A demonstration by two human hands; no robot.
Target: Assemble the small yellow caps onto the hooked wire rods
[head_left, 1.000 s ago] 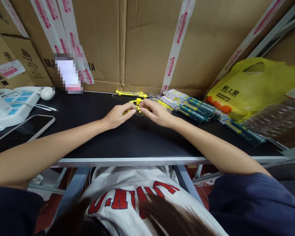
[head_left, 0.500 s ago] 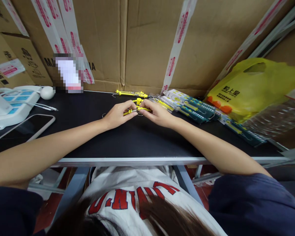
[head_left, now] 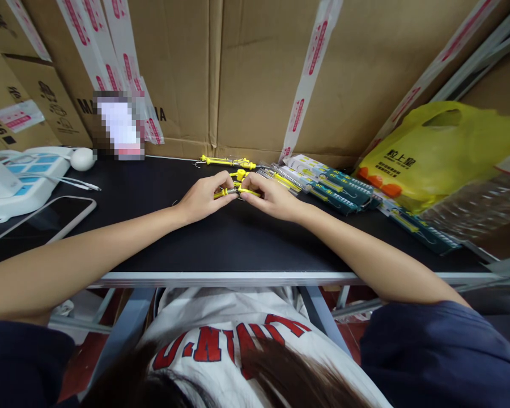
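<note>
Over the middle of the dark table, both hands meet at a slim yellow tool with a metal section (head_left: 225, 193). My left hand (head_left: 204, 198) pinches its left part between thumb and fingers. Close beside it, my right hand (head_left: 274, 196) is closed on the yellow right end, its fingertips covering part of it. Another yellow piece (head_left: 239, 175) shows just behind the fingertips. Farther back lies a yellow tool with a thin wire hook (head_left: 227, 162). Several clear and yellow slender pieces (head_left: 283, 177) lie beyond my right hand.
Printed packages (head_left: 331, 190) lie to the right, near a yellow plastic bag (head_left: 442, 153) and clear plastic packaging (head_left: 471, 204). At left are a phone (head_left: 42, 224) and a white power strip (head_left: 38, 192) with cables. Cardboard boxes (head_left: 250, 73) wall off the back.
Both hands stay in nearly the same place on the yellow tool, with only slight finger movement. The thin wire left of my left hand shows less now.
</note>
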